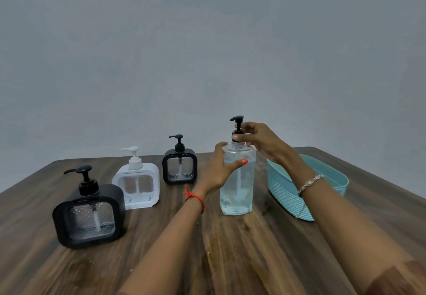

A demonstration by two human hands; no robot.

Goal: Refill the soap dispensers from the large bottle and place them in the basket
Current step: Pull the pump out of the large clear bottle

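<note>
A tall clear large bottle (237, 193) of pale liquid stands upright on the wooden table (242, 248). My left hand (219, 168) grips its shoulder, thumb across the front. My right hand (258, 139) pinches the black pump collar (237, 131) at the bottle's neck. Three square dispensers stand to the left: a near black dispenser (88, 216), a white dispenser (137, 184) behind it, and a far black dispenser (179, 168). All three have their pumps on. The teal basket (285, 193) sits right of the bottle, partly hidden by my right forearm.
A plain grey wall rises behind the table's far edge. Bare wood lies in front of the bottle and dispensers, between my forearms.
</note>
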